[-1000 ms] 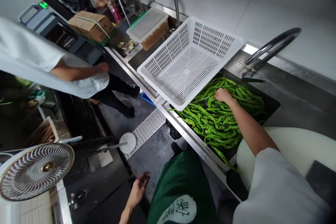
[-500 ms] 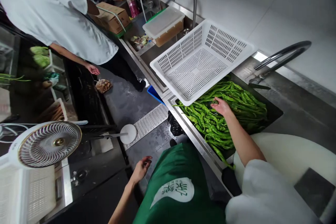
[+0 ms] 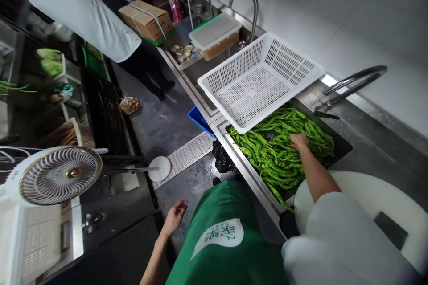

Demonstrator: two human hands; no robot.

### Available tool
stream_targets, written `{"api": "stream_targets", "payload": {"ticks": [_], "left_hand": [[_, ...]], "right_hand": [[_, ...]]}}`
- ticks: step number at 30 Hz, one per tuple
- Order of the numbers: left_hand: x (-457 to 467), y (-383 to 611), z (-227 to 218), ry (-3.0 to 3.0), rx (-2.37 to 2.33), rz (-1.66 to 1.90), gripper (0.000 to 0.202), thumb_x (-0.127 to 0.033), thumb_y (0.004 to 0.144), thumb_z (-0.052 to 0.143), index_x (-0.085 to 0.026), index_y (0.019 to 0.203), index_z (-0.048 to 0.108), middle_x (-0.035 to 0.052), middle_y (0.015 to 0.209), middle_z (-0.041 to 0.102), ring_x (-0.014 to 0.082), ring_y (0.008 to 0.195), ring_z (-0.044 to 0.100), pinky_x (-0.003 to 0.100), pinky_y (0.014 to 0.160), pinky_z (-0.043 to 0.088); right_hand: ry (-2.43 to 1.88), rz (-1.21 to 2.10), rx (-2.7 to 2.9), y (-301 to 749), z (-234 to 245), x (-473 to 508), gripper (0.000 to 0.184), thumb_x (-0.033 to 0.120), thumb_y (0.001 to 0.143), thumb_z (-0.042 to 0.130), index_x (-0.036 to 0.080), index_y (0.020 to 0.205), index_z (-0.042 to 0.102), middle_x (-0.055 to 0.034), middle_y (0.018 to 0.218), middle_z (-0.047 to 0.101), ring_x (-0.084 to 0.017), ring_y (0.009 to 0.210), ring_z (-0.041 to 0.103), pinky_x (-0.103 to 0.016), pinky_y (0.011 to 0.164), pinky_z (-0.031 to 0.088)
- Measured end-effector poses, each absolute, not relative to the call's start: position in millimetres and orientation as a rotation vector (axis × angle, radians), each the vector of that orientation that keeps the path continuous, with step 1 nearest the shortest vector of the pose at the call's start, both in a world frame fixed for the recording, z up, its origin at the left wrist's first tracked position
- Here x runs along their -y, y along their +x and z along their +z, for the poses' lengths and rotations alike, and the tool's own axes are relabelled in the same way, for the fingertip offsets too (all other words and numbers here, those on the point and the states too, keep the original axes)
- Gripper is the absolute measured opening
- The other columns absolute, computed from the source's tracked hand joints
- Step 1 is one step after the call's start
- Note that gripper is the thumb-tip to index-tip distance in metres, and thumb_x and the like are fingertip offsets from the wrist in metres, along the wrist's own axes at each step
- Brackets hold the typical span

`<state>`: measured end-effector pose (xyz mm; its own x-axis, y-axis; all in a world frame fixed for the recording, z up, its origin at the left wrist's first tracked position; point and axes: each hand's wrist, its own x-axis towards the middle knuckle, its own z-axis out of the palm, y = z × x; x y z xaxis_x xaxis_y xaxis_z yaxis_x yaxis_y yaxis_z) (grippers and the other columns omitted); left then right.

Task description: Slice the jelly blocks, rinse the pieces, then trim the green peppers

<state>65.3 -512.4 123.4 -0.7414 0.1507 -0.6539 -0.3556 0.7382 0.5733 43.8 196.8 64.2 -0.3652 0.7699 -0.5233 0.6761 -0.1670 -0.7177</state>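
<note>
Long green chili peppers [image 3: 281, 156] lie heaped in the near sink basin [image 3: 343, 148]. My right hand [image 3: 298, 140] is down on the heap right of its middle, its fingers curled closed on peppers; the fingertips are partly hidden. To the lower left, my left hand [image 3: 175, 217] hangs over the floor beside my green apron [image 3: 230, 205]. Its fingers are loosely bent and apart, and nothing is in them. A white perforated plastic basket [image 3: 252, 91] sits across the sink edges, overlapping the far side of the peppers.
A curved faucet [image 3: 357, 80] stands behind the peppers. Beyond the basket are a lidded tub [image 3: 216, 35] and a cardboard box [image 3: 147, 20]. A large whitish round surface [image 3: 354, 187] is by my right arm. Left are a fan [image 3: 60, 176] and a person in white [image 3: 96, 18].
My right hand has moved right and slightly down over the peppers, and its fingers have closed. My left hand has shifted slightly left. The other person has moved away toward the upper left.
</note>
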Motion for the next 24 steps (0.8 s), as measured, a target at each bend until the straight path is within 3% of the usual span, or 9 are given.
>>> {"api": "stream_targets", "payload": {"ticks": [4, 12, 17, 20, 22, 24], "left_hand": [[509, 68, 118, -0.162, -2.194, 0.981, 0.071, -0.074, 0.072, 0.060, -0.015, 0.110, 0.070, 0.0141, 0.096, 0.077, 0.0252, 0.081, 0.071, 0.034, 0.069, 0.053], [502, 41, 106, 0.027, -2.229, 0.967, 0.064, -0.070, 0.076, 0.058, -0.016, 0.107, 0.072, 0.0099, 0.090, 0.077, 0.0221, 0.072, 0.069, 0.034, 0.072, 0.053], [496, 20, 106, 0.113, -2.233, 0.973, 0.054, -0.060, 0.078, 0.059, -0.016, 0.105, 0.073, 0.0090, 0.089, 0.078, 0.0221, 0.075, 0.068, 0.033, 0.075, 0.053], [493, 15, 111, 0.117, -2.217, 0.987, 0.046, -0.052, 0.079, 0.060, -0.015, 0.103, 0.074, 0.0074, 0.086, 0.076, 0.0198, 0.070, 0.065, 0.031, 0.072, 0.052], [496, 14, 112, 0.132, -2.219, 0.994, 0.044, -0.049, 0.080, 0.060, -0.014, 0.103, 0.074, 0.0074, 0.085, 0.074, 0.0192, 0.069, 0.063, 0.031, 0.073, 0.051], [504, 17, 112, 0.140, -2.220, 0.989, 0.046, -0.048, 0.081, 0.058, -0.012, 0.105, 0.074, 0.0068, 0.081, 0.072, 0.0188, 0.068, 0.061, 0.030, 0.072, 0.050]], "right_hand": [[-1.986, 1.304, 2.228, 82, 71, -194, 0.024, 0.019, 0.061, 0.076, 0.023, 0.056, 0.053, -0.0052, 0.056, 0.054, -0.027, 0.062, 0.063, -0.038, 0.052, 0.054], [-1.823, 1.402, 2.405, 94, 100, -185, 0.018, 0.017, 0.060, 0.078, 0.019, 0.054, 0.061, 0.0011, 0.042, 0.043, -0.014, 0.044, 0.047, -0.026, 0.044, 0.046], [-1.590, 1.401, 2.289, 97, 131, -170, 0.023, 0.037, 0.080, 0.071, 0.016, 0.073, 0.069, 0.0002, 0.056, 0.054, -0.014, 0.053, 0.049, -0.030, 0.056, 0.057], [-1.295, 1.608, 2.293, 88, 138, -120, 0.031, 0.048, 0.080, 0.075, 0.018, 0.079, 0.068, -0.0025, 0.071, 0.063, -0.015, 0.062, 0.056, -0.032, 0.063, 0.060], [-0.993, 1.761, 2.412, 75, 138, -66, 0.033, 0.050, 0.082, 0.074, 0.019, 0.080, 0.065, -0.0031, 0.076, 0.065, -0.017, 0.067, 0.059, -0.032, 0.066, 0.060], [-0.701, 1.673, 2.756, 59, 134, -2, 0.028, 0.046, 0.092, 0.064, 0.019, 0.084, 0.065, -0.0027, 0.075, 0.064, -0.017, 0.069, 0.059, -0.029, 0.069, 0.057]]}}
